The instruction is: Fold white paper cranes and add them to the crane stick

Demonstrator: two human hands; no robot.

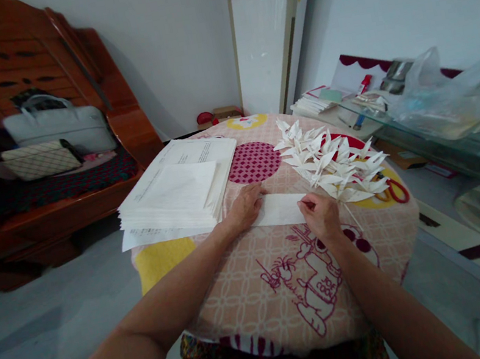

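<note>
A folded strip of white paper lies across the cloth-covered round table in front of me. My left hand rests on its left end, fingers lying fairly flat. At the right end, my right hand is closed, thumb and fingers pinching the paper's edge. Left of my hands stands a thick stack of printed sheets, topped by smaller blank paper. Several folded white paper cranes are heaped beyond my right hand. Scissors with red and orange handles lie partly beneath them.
The patterned tablecloth covers the round table. To the right, a glass-topped cabinet holds plastic bags and papers. A wooden bench with a grey bag stands left. Behind is a tall white air conditioner.
</note>
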